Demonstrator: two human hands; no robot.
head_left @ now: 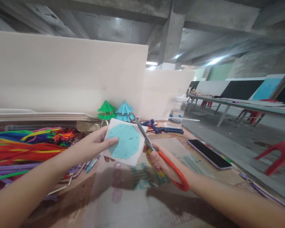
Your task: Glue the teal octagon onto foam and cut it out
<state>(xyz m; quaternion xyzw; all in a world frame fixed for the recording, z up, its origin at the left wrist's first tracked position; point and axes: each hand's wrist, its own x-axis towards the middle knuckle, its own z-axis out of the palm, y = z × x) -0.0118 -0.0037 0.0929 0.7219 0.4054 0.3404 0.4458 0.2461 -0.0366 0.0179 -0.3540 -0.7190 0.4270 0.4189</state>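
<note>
Cluttered desk (137,202) under a concrete ceiling: our left hand (95,144) pinches the white card (127,142) with its teal octagon, held above the desk's middle. Our right hand (156,160) grips the scissors (156,152), blades at the card's right edge. We reckon a wobble could send the cut into the teal, or nick our left fingertips.

You are holding a matt white paper card (126,143) in your left hand (95,144), its face carrying a flat turquoise octagon that is showing no shine. Your right hand (156,158) is working scissors (156,152) whose blades are looking like dull grey metal, while the handles are glossy orange plastic with a yellow lining. The pipe cleaners (26,148) at your left are looking fuzzy and soft. The worktop (133,202) is lying under brown cardboard and a smooth, faintly reflective sheet. The phone (210,154) is showing a glossy black glass face. The two little trees (116,111) are looking like pleated paper.
</note>
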